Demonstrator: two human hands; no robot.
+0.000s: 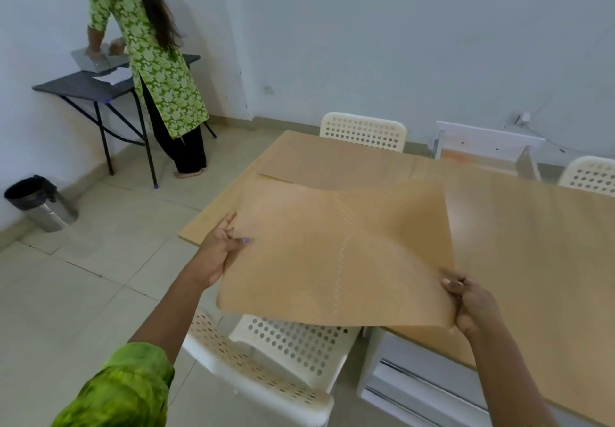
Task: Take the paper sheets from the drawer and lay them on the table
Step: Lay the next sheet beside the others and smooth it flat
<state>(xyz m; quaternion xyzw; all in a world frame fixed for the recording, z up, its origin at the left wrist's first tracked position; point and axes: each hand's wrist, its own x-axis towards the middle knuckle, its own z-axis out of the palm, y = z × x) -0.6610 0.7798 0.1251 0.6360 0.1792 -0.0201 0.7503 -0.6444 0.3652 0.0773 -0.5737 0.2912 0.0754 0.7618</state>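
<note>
Fingers (453,285) of both hands pinch a brown sheet (336,256): left hand (218,251) at its left edge, right hand (472,303) at the near corner, above the table (532,243).

Pale blue-white walls (399,43) meet a floor of large beige tiles (100,293), with a low skirting along the base. At far left, a dark folding table (83,85) stands against the wall; a person in a green patterned tunic (149,60) stands at it, back turned. A steel bin with a black liner (41,205) sits near the wall. White perforated plastic chairs (364,131) stand about. A wall socket (268,89) is visible. Lighting is soft and even.
</note>
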